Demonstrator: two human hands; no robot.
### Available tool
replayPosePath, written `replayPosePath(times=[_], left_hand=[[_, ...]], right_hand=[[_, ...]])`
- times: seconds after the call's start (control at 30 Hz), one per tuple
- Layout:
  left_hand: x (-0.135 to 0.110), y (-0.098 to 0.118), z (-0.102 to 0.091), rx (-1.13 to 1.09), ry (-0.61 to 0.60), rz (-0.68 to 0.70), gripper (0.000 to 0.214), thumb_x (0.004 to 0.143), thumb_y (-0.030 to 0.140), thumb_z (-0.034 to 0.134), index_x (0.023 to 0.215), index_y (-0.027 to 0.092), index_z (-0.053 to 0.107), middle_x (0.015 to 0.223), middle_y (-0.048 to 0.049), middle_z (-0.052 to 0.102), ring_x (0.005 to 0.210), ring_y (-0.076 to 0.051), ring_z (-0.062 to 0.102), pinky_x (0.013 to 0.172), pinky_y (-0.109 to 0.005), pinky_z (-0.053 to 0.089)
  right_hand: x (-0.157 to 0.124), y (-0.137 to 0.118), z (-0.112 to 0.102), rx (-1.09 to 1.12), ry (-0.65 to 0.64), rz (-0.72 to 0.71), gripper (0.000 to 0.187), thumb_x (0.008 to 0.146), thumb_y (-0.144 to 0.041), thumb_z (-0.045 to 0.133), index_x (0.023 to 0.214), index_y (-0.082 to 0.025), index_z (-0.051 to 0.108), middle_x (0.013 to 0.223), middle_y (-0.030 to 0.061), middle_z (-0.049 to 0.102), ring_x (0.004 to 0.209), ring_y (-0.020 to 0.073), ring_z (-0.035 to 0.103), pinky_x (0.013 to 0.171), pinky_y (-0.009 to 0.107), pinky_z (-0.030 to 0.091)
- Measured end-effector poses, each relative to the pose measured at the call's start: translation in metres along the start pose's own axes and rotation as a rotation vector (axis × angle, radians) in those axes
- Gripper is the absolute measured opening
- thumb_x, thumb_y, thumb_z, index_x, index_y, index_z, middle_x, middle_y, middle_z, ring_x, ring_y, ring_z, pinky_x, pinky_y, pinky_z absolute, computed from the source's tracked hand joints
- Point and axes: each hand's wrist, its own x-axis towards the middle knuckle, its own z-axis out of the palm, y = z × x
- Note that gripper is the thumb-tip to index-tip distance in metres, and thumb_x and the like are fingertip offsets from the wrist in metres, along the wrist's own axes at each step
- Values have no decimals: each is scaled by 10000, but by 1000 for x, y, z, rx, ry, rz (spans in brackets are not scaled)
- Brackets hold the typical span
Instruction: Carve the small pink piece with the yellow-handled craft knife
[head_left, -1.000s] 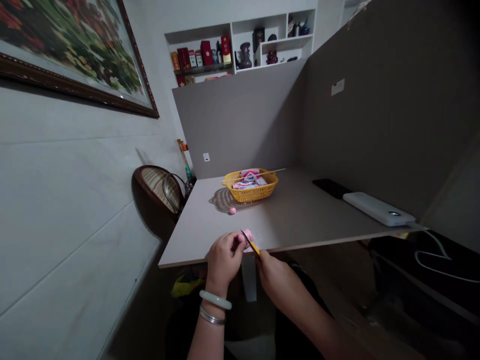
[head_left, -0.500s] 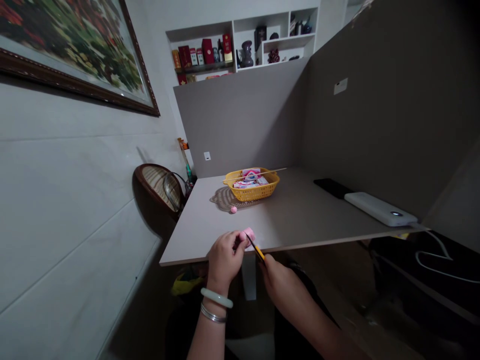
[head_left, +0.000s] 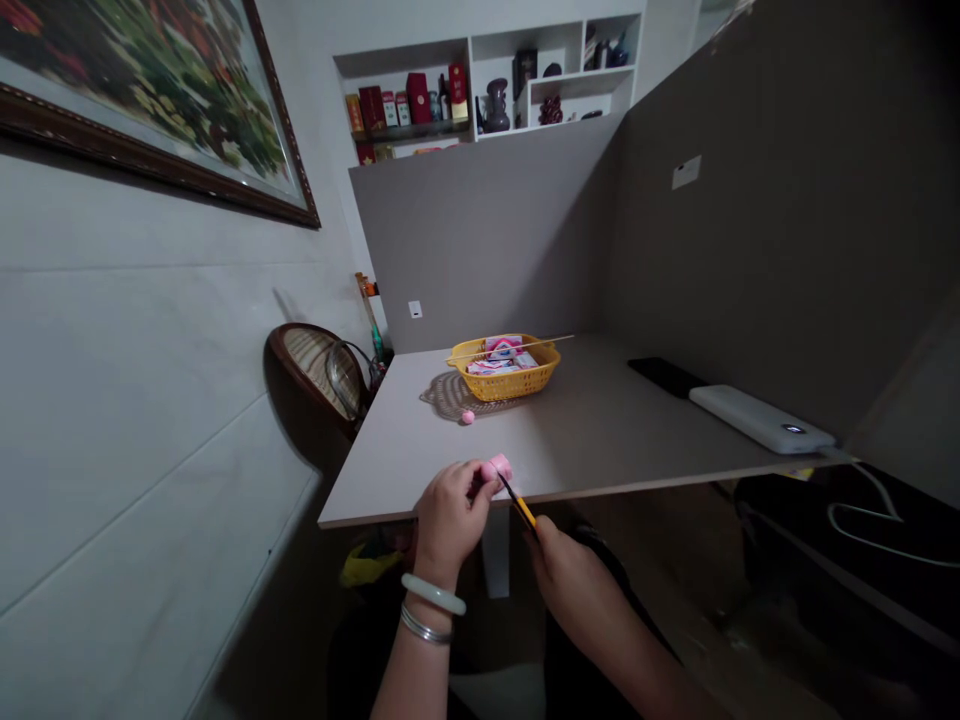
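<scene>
At the table's near edge, my left hand point(head_left: 452, 510) has its fingers closed around a soft-looking pink lump point(head_left: 501, 465), perhaps modelling clay. My right hand point(head_left: 559, 555) grips a yellow-handled knife point(head_left: 524, 510) with a thin dark blade. The blade's tip touches the pink lump, close to my left fingertips. Part of the lump is hidden behind those fingers. A small pink ball point(head_left: 468, 417) lies farther back on the table point(head_left: 405, 440), just in front of a yellow plastic basket point(head_left: 517, 385).
Pink-and-white packets point(head_left: 504, 347) fill the basket, and a thin stick point(head_left: 551, 341) lies across its rim. To the right are a white power bank point(head_left: 757, 418) with a cable and a dark flat object point(head_left: 664, 377). Grey panels point(head_left: 487, 240) border the table at the back and right.
The knife's tip and my right hand have shifted slightly to the right along the pink lump. My left hand keeps its hold. The view has moved slightly.
</scene>
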Motion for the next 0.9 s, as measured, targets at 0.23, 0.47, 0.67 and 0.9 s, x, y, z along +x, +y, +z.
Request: replayPosePath(times=[0.23, 0.47, 0.67, 0.9], left_hand=[[1, -1, 0, 16, 20, -8, 156, 887, 341, 516, 872, 221, 614, 831, -13, 642, 772, -151, 571, 681, -250, 393], [1, 0, 0, 24, -6, -5, 160, 890, 348, 513, 891, 228, 620, 826, -14, 635, 784, -159, 568, 688, -255, 388], [1, -1, 0, 29, -5, -13, 176, 893, 352, 505, 877, 218, 618, 832, -23, 637, 776, -160, 569, 688, -256, 387], [1, -1, 1, 39, 3, -9, 191, 902, 375, 495, 891, 229, 618, 846, -20, 642, 790, -161, 572, 690, -253, 385]], right_hand=[[14, -12, -11, -12, 11, -32, 239, 977, -222, 283, 922, -174, 511, 845, 86, 686, 743, 168, 655, 540, 240, 249], [0, 2, 1, -15, 12, -2, 245, 980, -229, 276, 867, -188, 490, 762, 66, 671, 682, 168, 649, 525, 241, 251], [10, -9, -12, -41, 14, -35, 247, 980, -214, 273, 939, -180, 514, 844, 82, 685, 731, 165, 655, 541, 240, 260], [-6, 8, 2, -4, -30, 6, 236, 966, -201, 278, 850, -190, 483, 765, 65, 669, 682, 170, 640, 519, 254, 223]])
